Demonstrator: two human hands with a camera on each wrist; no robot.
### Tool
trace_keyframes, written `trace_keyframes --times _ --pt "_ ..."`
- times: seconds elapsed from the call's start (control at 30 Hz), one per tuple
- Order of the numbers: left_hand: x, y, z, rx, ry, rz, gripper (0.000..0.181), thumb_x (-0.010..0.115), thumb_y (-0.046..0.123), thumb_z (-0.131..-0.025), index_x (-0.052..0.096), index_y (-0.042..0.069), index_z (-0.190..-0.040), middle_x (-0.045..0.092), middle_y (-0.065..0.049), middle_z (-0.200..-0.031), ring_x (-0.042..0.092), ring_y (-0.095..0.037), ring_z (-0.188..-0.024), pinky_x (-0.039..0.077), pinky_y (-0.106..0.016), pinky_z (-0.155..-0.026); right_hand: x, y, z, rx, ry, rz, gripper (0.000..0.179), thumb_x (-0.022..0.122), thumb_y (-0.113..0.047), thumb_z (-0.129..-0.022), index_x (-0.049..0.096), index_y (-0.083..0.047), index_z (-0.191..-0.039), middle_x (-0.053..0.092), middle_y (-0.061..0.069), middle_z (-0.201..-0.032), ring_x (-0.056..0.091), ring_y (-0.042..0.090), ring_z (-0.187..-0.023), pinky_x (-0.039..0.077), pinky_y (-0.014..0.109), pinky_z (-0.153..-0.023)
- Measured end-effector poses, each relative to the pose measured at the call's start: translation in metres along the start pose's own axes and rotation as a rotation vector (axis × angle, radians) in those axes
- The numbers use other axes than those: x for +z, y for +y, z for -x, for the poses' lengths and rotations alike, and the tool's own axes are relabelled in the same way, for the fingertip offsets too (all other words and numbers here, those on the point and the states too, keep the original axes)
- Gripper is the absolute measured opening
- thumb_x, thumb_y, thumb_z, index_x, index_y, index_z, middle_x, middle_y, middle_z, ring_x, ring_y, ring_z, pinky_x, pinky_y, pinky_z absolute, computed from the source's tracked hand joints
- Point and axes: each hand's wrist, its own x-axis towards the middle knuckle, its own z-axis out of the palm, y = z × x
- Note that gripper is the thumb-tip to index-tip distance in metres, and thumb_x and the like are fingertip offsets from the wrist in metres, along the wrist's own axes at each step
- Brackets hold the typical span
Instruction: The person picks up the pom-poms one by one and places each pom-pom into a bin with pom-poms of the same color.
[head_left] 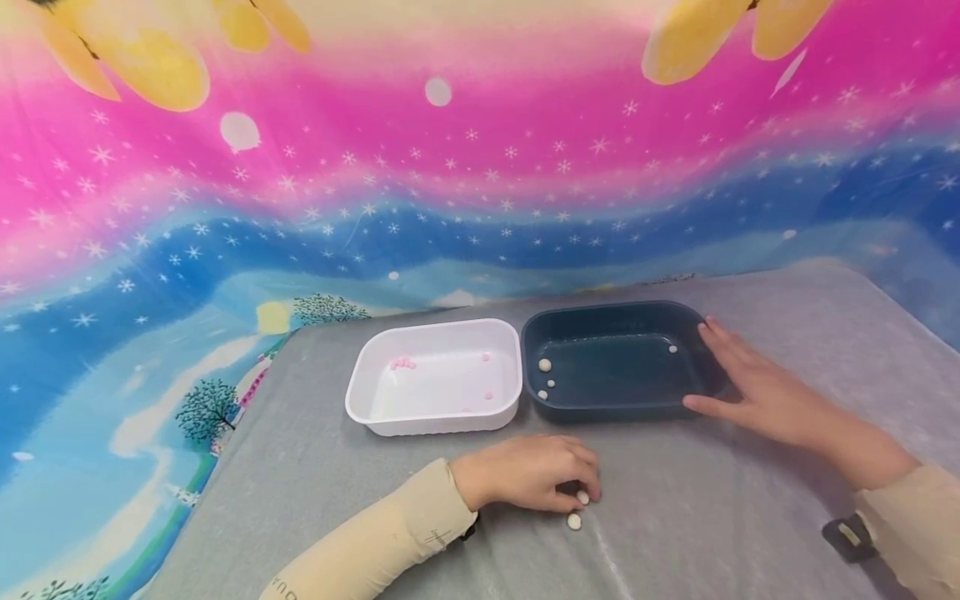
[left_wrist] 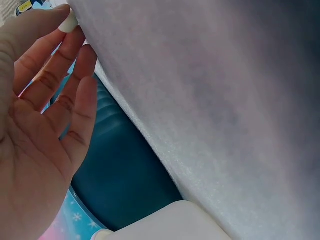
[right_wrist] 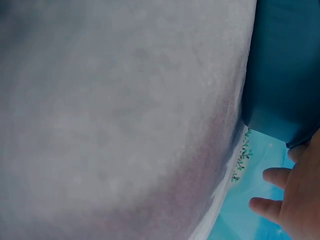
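Note:
My left hand (head_left: 528, 472) is low over the grey cloth, in front of the two trays. Its thumb and fingertips pinch a small white ball (left_wrist: 69, 23), as the left wrist view shows. Another white ball (head_left: 574, 522) lies on the cloth just below those fingertips. My right hand (head_left: 765, 400) rests at the right end of the dark teal tray (head_left: 615, 412), thumb and fingers spread along its rim. Inside that tray are several white balls (head_left: 545, 365), most of them near its left end.
Left of the dark tray stands a white tray (head_left: 442, 423) with several small pink balls (head_left: 403, 363) in it. Grey cloth (head_left: 675, 517) covers the table. Behind it hangs a colourful printed backdrop (head_left: 480, 167).

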Motion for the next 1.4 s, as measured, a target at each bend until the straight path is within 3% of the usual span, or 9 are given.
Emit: trace_keyframes --times 0.4,0.6,0.8,1.4 --pt "-0.001 0.001 0.002 -0.012 0.016 0.005 0.014 0.067 0.022 -0.094 0.075 0.022 -0.105 0.068 0.013 -0.105 0.056 -0.001 -0.104 0.041 -0.008 -0.093 0.000 0.001 0.000 -0.011 0.003 -0.006 0.106 0.066 -0.051 -0.091 -0.006 -0.018 -0.161 -0.013 0.007 -0.167 0.003 0.047 -0.151 0.018 0.077 -0.107" --pt "-0.003 0.000 0.003 -0.012 0.053 0.014 0.012 0.067 0.023 -0.094 0.076 0.023 -0.103 0.069 0.016 -0.105 0.053 -0.002 -0.100 0.041 -0.006 -0.086 0.000 0.001 0.000 -0.012 0.011 0.006 0.106 0.066 -0.051 -0.091 -0.005 -0.017 -0.161 -0.012 0.008 -0.168 0.005 0.048 -0.151 0.020 0.077 -0.106" --pt "-0.002 -0.001 0.006 -0.006 0.079 0.020 0.012 0.067 0.023 -0.095 0.075 0.023 -0.103 0.068 0.016 -0.104 0.052 -0.002 -0.102 0.041 -0.007 -0.088 0.001 0.001 -0.001 -0.024 0.016 0.021 0.105 0.066 -0.051 -0.091 -0.004 -0.015 -0.161 -0.011 0.010 -0.167 0.004 0.048 -0.151 0.019 0.076 -0.107" --pt "-0.012 -0.001 0.021 -0.048 0.154 0.021 0.015 0.066 0.021 -0.094 0.076 0.022 -0.106 0.070 0.014 -0.106 0.054 -0.003 -0.104 0.042 -0.008 -0.089 0.003 0.003 -0.001 -0.023 0.022 0.026 0.105 0.066 -0.051 -0.091 -0.004 -0.016 -0.161 -0.012 0.008 -0.167 -0.001 0.046 -0.152 0.018 0.077 -0.108"
